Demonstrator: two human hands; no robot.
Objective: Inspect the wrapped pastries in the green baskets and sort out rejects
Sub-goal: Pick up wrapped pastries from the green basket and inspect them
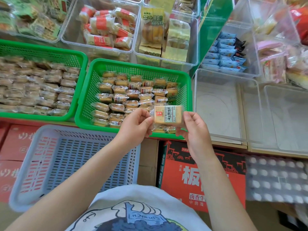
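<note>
Above the near rim of the right green basket [86, 104], I pinch one wrapped pastry [166, 115] between both hands. Left hand [137, 125] grips its left edge; right hand [194, 129] grips its right edge.

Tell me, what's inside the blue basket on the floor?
Nothing shows inside the blue basket. Through its slots you see red boxes underneath. The left arm covers its near right corner.

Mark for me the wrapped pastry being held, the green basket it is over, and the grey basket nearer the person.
wrapped pastry [167, 116]: head view, middle of its printed front.
green basket [90, 92]: head view, left mesh wall.
grey basket [80, 157]: head view, bare slotted floor.
</note>
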